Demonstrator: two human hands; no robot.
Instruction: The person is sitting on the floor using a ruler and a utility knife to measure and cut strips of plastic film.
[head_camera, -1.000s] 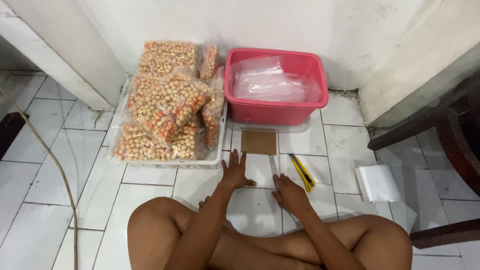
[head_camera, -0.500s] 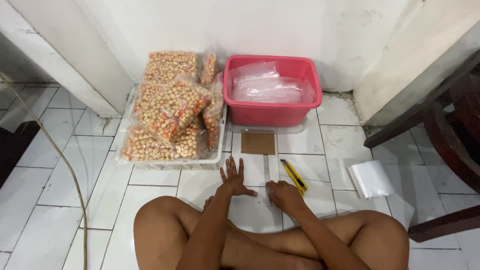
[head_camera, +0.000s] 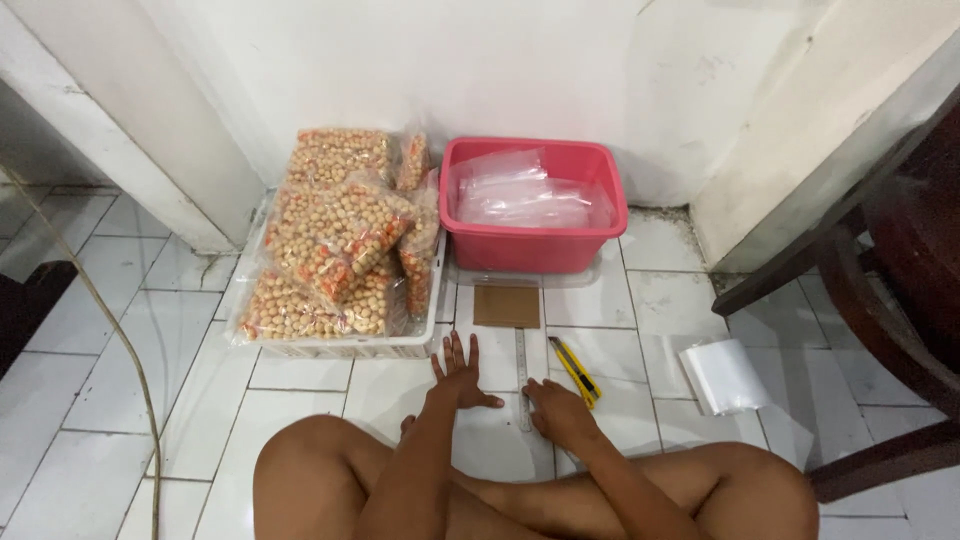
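A single head-worn camera looks steeply down and forward from a seated person's eye level, close above crossed legs, over a white tiled floor (head_camera: 120, 400) toward a white wall (head_camera: 520, 70) just ahead. No second view exists.

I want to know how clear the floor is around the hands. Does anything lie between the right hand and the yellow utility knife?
Nothing visible does. The right hand rests on the near end of the metal ruler, and the yellow utility knife lies just beyond it on bare white tile, apart from the fingers. The left hand lies flat on the ruler's other side.
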